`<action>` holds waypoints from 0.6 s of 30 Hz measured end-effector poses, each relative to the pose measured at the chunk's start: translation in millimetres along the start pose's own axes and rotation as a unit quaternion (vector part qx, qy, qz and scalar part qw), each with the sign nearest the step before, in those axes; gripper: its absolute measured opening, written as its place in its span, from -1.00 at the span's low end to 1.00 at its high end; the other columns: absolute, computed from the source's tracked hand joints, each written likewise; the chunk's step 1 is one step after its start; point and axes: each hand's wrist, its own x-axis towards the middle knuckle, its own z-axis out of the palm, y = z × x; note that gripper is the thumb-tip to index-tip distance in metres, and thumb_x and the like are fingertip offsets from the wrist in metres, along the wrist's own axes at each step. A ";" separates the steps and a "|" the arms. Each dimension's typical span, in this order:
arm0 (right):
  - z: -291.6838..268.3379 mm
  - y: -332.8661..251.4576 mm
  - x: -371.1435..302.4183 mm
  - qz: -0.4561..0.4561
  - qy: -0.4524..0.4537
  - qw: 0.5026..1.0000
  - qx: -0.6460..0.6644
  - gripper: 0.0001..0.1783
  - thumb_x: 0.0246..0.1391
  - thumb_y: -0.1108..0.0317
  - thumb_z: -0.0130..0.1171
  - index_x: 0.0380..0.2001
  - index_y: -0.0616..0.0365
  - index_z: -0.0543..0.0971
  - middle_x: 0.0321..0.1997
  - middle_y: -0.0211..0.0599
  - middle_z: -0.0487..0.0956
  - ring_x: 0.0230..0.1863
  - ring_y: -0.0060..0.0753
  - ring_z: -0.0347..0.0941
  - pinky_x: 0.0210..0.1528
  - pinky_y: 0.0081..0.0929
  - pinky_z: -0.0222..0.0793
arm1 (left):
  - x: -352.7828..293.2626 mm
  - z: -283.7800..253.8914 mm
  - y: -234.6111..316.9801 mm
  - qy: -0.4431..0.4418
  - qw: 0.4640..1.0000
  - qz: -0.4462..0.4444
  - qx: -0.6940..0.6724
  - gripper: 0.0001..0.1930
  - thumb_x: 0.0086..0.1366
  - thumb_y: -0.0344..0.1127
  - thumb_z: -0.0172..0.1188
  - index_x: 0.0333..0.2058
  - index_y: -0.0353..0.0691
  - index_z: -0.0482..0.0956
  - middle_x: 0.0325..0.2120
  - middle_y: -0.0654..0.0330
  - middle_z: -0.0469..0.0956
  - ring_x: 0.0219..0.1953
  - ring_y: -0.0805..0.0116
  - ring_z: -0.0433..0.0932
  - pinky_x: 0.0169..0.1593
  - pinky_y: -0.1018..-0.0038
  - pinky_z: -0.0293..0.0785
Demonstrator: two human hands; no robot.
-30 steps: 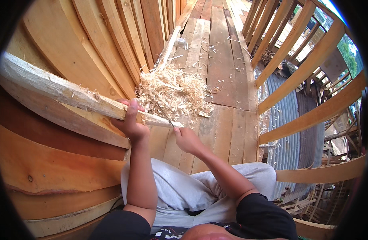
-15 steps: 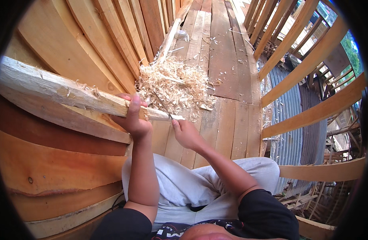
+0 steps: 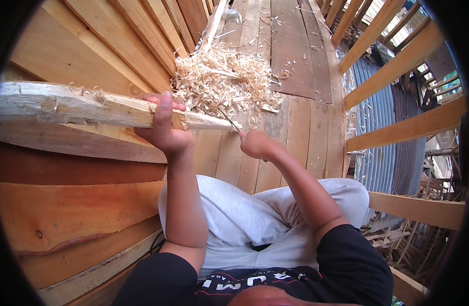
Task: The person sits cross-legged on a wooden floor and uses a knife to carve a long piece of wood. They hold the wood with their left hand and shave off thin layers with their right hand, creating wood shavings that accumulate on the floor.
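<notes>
A long pale wooden pole (image 3: pixel 102 109) with a roughly peeled, whittled surface reaches in from the left edge. My left hand (image 3: pixel 165 125) is wrapped round it near its narrower right end, thumb on the near side and fingers behind. Past that hand the pole thins to a bare, light tip (image 3: pixel 211 121). My right hand (image 3: pixel 259 145) is closed on a knife (image 3: pixel 233 124), whose handle is hidden in the fist. Its thin dark blade slants up and left across the tip, touching or very close to the wood.
Curled wood shavings (image 3: pixel 227 84) lie heaped on the plank floor (image 3: pixel 301 153) beyond the tip. Stacked boards (image 3: pixel 81 206) stand at the left. Slatted wooden railing (image 3: pixel 405 125) runs along the right, with corrugated metal sheets (image 3: pixel 375 148) below. A small clear container (image 3: pixel 231 15) sits farther off.
The knife has slid right along the thinned end, close to the tip, with my right hand moving outward. My left hand keeps its hold on the pole. The view has shifted slightly.
</notes>
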 end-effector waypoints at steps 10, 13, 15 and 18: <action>6.9 23.0 1.3 -0.056 0.017 0.996 -0.060 -0.30 0.36 0.05 -0.30 -0.43 0.61 0.48 -0.53 0.23 0.54 -0.60 0.05 0.53 -0.47 -0.09 0.46 | -7.8 -3.9 -3.7 -0.094 0.995 0.028 -0.019 -0.72 0.03 -0.50 0.30 -0.33 -0.29 0.37 -0.52 0.22 0.39 -0.63 0.43 0.46 -0.50 0.50 0.47; 47.7 89.7 76.0 -0.194 0.209 0.953 -0.098 -0.29 0.36 0.03 -0.31 -0.44 0.60 0.49 -0.61 0.15 0.52 -0.64 -0.02 0.50 -0.55 -0.11 0.42 | -19.2 12.9 -6.1 -0.141 0.990 0.010 -0.012 -0.75 0.06 -0.52 0.22 -0.31 -0.25 0.33 -0.58 0.21 0.37 -0.60 0.43 0.43 -0.45 0.46 0.46; 28.0 51.5 62.4 -0.105 0.099 0.989 -0.033 -0.39 0.34 0.08 -0.25 -0.27 0.57 0.49 -0.39 0.27 0.55 -0.42 0.12 0.56 -0.35 -0.06 0.47 | -18.1 6.7 -11.6 -0.187 0.978 0.066 0.062 -0.76 0.09 -0.52 0.16 -0.29 -0.24 0.30 -0.61 0.22 0.36 -0.59 0.43 0.42 -0.42 0.46 0.45; 12.9 38.5 48.9 -0.031 0.020 0.999 0.008 -0.42 0.34 0.09 -0.23 -0.20 0.53 0.50 -0.35 0.30 0.57 -0.38 0.09 0.59 -0.33 -0.07 0.48 | -25.1 18.1 -9.3 -0.188 0.978 0.054 0.076 -0.76 0.11 -0.50 0.17 -0.29 -0.24 0.30 -0.60 0.24 0.35 -0.58 0.44 0.42 -0.41 0.47 0.44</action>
